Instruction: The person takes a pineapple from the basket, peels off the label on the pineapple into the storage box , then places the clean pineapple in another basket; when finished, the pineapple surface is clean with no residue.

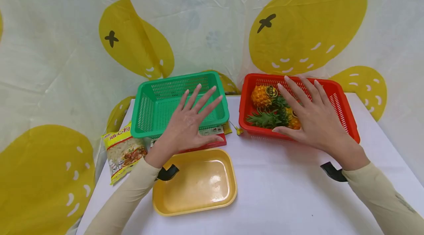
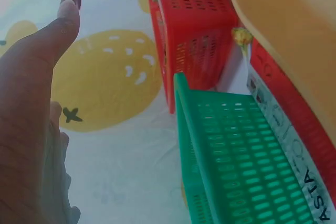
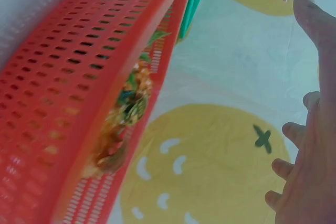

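With fingers spread straight, my left hand (image 1: pixel 188 124) is held out in the air, overlapping the front of the green plastic basket (image 1: pixel 134 128) in the head view; it holds nothing. My right hand (image 1: pixel 314 117) is likewise spread and holds nothing, in front of the red plastic basket (image 1: pixel 243 102). Inside the red basket lie two small pineapples: one pineapple (image 1: pixel 261 96) at the back left, the other pineapple (image 1: pixel 292 118) partly hidden by my right hand, their green leaves (image 1: pixel 266 118) between. Nothing shows inside the visible part of the green basket.
A shallow yellow tray (image 1: pixel 195 183) lies at the front on the white table (image 1: pixel 281 191). Behind it, a red box (image 2: pixel 291 95) lettered "ASTA" is partly covered. A yellow noodle packet (image 1: pixel 124 152) lies at the left edge; a small yellow flower (image 1: pixel 239 131) sits between the baskets.
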The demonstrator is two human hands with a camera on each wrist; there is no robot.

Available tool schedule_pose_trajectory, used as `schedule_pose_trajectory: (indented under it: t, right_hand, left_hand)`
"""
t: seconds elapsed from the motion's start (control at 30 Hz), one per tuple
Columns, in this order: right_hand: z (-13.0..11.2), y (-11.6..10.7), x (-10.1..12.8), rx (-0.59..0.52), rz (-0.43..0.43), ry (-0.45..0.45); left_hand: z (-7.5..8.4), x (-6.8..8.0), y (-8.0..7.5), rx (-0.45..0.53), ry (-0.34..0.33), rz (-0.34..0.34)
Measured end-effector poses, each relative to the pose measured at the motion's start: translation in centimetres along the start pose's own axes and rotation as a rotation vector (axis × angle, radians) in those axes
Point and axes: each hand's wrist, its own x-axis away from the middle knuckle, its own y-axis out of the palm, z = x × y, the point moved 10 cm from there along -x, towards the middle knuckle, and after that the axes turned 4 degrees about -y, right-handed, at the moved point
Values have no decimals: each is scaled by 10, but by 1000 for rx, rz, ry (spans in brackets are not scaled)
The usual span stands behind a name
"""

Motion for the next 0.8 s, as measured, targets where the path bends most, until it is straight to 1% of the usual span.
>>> schedule_pose_trajectory:
  t: [0.17,0.27,0.4,0.53,0.63,0.8]
  right_hand:
    - [15,-2,19,-44,16,58]
    - [27,-3,31,-55,29,98]
    - [45,1,51,-71,8,170]
    - [64,6,75,-95,-38,283]
    - [77,8,94,-98,-68,363]
    - [95,11,119,-94,-83,446]
  left_hand:
    - [3,0,5,30,-10,-23]
    - [5,-2,12,63,-23,-52]
    - [11,-8,23,92,-28,-95]
    - [21,-19,33,116,-6,-128]
    - [29,-29,40,151,7,-157]
    - [39,-46,50,245,13,-216]
